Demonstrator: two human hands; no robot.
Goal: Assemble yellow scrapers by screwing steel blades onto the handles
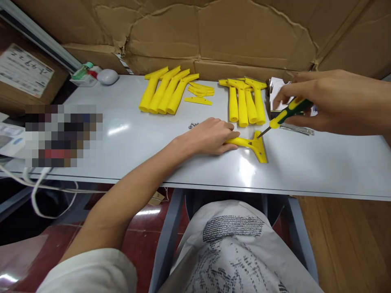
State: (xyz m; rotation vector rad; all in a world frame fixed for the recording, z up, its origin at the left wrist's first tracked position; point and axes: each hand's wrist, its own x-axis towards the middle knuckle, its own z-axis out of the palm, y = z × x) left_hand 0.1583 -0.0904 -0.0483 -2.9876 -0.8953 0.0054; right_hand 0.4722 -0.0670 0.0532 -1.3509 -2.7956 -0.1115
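Note:
My left hand [214,136] is closed round the handle of a yellow scraper [259,149], which lies on the table with its wide head to the right. In my right hand [324,101] is a screwdriver [285,114] with a yellow and dark green handle. Its metal tip meets the scraper head near the upper screw position. Left of centre at the back lie several yellow scraper handles [166,91]. Thin yellow plates [198,100] are beside them. Several scrapers with heads [241,99] lie together further right. Small screws [193,125] sit just beyond my left wrist.
Tall cardboard [220,36] stands along the back of the white table [122,154]. A grey computer mouse [108,76] is at the back left, near a labelled box [27,73]. White cables [36,195] hang at the left front edge. Flat clear packaging [297,129] lies under my right hand.

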